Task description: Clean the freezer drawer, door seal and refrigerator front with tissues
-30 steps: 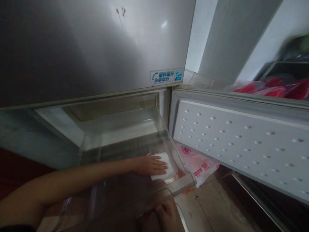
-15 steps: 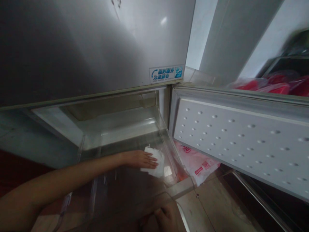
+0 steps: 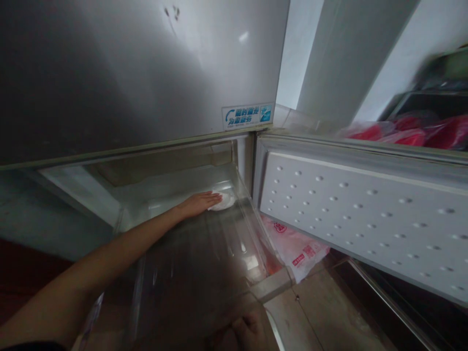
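Note:
My left hand (image 3: 200, 203) reaches into a pulled-out clear plastic drawer (image 3: 197, 263), its fingers flat over a white cloth (image 3: 224, 200). The cloth is pressed against the drawer floor near the back right corner, partly covered by the fingers. At the drawer's front, low in the view, my right hand (image 3: 251, 331) is curled at the front panel (image 3: 272, 286). Shadow hides part of its fingers.
The open freezer door (image 3: 358, 209) stands to the right, dimpled inside. Above the drawer is the closed upper fridge door (image 3: 146, 73). A plastic bag with red print (image 3: 296, 248) lies on the tiled floor (image 3: 325, 297). Red bags (image 3: 413, 131) sit behind the door.
My left hand has slid the cloth from the drawer's middle right toward its back. My right hand stays at the drawer front. The view has shifted slightly.

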Demonstrator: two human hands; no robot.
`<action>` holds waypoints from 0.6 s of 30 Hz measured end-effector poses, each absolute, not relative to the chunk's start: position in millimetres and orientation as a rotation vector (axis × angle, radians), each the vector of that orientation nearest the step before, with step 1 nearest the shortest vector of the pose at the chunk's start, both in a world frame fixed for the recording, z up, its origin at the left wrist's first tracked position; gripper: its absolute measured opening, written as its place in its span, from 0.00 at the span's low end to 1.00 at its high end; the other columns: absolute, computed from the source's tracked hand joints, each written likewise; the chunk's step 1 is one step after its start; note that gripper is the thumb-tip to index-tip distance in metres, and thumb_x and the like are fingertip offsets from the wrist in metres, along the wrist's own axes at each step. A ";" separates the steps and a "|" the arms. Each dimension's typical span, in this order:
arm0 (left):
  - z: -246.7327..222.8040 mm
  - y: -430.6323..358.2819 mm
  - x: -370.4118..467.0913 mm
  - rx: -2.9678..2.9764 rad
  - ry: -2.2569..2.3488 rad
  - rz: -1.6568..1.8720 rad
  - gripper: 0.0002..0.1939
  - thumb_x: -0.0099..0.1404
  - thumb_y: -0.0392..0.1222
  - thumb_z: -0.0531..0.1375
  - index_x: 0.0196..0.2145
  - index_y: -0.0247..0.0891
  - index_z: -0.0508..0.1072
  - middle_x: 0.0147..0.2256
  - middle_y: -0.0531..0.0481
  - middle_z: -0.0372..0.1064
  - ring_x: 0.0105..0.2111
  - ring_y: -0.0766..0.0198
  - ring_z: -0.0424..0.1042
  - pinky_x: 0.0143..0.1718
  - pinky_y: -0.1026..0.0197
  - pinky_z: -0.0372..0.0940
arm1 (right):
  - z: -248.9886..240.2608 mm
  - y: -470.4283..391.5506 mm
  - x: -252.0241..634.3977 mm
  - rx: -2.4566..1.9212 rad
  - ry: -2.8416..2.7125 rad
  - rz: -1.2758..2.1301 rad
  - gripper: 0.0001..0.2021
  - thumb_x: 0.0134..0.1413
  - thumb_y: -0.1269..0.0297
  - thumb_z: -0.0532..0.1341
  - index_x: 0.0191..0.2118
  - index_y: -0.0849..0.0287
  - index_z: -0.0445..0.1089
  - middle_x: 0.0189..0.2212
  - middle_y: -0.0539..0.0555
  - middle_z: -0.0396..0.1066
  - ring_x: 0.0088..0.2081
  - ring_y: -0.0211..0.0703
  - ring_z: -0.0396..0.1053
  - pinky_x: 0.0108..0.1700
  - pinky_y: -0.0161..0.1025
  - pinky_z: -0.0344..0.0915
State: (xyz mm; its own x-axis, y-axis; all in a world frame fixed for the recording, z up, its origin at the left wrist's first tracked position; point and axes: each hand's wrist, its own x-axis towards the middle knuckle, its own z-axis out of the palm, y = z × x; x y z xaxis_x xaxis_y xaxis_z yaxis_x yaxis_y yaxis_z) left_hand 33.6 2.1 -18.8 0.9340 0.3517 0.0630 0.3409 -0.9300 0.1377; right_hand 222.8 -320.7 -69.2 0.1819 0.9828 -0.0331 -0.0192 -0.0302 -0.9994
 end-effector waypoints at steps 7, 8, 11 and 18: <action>-30.2 -47.3 45.6 3.043 0.339 -0.035 0.25 0.70 0.29 0.46 0.62 0.42 0.58 0.64 0.45 0.53 0.65 0.61 0.50 0.66 0.53 0.47 | -64.2 -314.9 221.6 -1.153 -1.031 1.203 0.16 0.50 0.50 0.59 0.26 0.56 0.78 0.24 0.55 0.77 0.28 0.47 0.74 0.35 0.38 0.72; -31.8 -59.9 50.5 3.042 0.241 -0.064 0.25 0.70 0.29 0.45 0.62 0.44 0.59 0.65 0.46 0.53 0.65 0.61 0.49 0.66 0.52 0.47 | -64.8 -314.0 222.2 -1.129 -1.050 1.195 0.17 0.50 0.50 0.59 0.25 0.56 0.78 0.24 0.55 0.77 0.28 0.47 0.74 0.35 0.38 0.72; -35.9 -97.0 65.0 2.982 -0.068 -0.096 0.23 0.71 0.31 0.45 0.58 0.48 0.65 0.63 0.49 0.56 0.66 0.61 0.47 0.67 0.49 0.45 | -73.3 -312.2 225.4 -1.120 -1.050 1.157 0.15 0.48 0.50 0.61 0.25 0.56 0.78 0.24 0.55 0.77 0.28 0.47 0.74 0.33 0.39 0.73; -38.8 -118.8 77.3 2.855 -0.270 -0.115 0.23 0.71 0.33 0.46 0.58 0.52 0.65 0.61 0.53 0.61 0.65 0.64 0.50 0.68 0.52 0.44 | -110.5 -318.5 220.3 -1.163 -0.977 1.272 0.19 0.44 0.44 0.63 0.28 0.56 0.79 0.25 0.57 0.78 0.30 0.51 0.76 0.34 0.41 0.74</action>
State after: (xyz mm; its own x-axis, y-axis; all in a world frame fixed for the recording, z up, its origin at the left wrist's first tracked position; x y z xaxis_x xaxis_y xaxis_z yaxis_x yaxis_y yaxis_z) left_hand 77.3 -118.8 -38.8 0.9795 -0.1941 -0.0529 -0.1727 -0.9460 0.2742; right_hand 220.3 -318.5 -110.5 0.0832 0.9937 -0.0750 -0.1833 -0.0587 -0.9813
